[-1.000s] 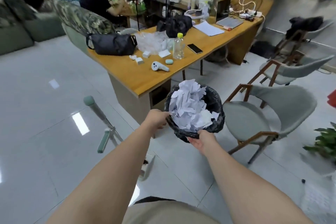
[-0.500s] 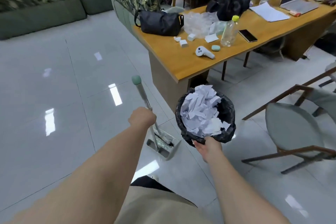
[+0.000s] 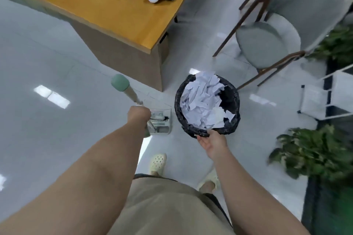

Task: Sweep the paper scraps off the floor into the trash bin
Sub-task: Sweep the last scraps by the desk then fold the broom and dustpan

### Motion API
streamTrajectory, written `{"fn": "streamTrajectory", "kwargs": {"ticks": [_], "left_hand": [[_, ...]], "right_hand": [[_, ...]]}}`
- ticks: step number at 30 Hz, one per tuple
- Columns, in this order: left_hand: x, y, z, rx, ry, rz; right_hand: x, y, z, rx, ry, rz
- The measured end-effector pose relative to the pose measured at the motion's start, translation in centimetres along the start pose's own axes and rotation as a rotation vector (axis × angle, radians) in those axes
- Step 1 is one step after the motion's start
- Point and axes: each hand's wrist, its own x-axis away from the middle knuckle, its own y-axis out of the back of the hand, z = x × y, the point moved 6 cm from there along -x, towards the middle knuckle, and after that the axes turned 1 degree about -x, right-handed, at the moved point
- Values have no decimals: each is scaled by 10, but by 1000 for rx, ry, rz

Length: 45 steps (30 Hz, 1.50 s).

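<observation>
Floor: glossy grey tile (image 3: 57,63), wooden worktop (image 3: 118,17) beyond.
Left hand (image 3: 138,115): fingers clenched round upright dustpan handle (image 3: 126,91).
Right hand (image 3: 213,142): grasping trash bin (image 3: 232,105) near rim; paper scraps (image 3: 202,101) heaped inside.
Relation: dustpan (image 3: 161,123) just left of bin.

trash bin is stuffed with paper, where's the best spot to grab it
Grip the trash bin at its near rim from the person's side, as the right hand does now. The paper scraps heap above the top, so only the bag-lined edge is free to pinch.
</observation>
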Motion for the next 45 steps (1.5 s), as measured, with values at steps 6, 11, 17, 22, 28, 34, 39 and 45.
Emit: {"fn": "streamTrajectory", "kwargs": {"ticks": [6,11,17,22,28,34,39,45], "left_hand": [[55,-35,-27,-87,-241,24],[118,-88,-40,-386,-469,108],[207,-158,-17,-811,-767,122],[272,-211,20,-921,-975,176],[384,-264,43,-949,-1244,233],[475,-332,49,-969,-1427,287],[532,-416,46,-1009,-1530,349],[587,-555,23,-1067,-1569,476]], "right_hand": [[24,49,-33,-261,-34,-147],[58,118,-59,-517,5,-251],[120,225,-128,-739,68,-428],[169,297,-200,-848,94,-505],[213,378,-278,-885,107,-540],[221,441,-314,-1046,66,-622],[199,484,-312,-1203,42,-711],[156,544,-281,-1335,-6,-782]]}}
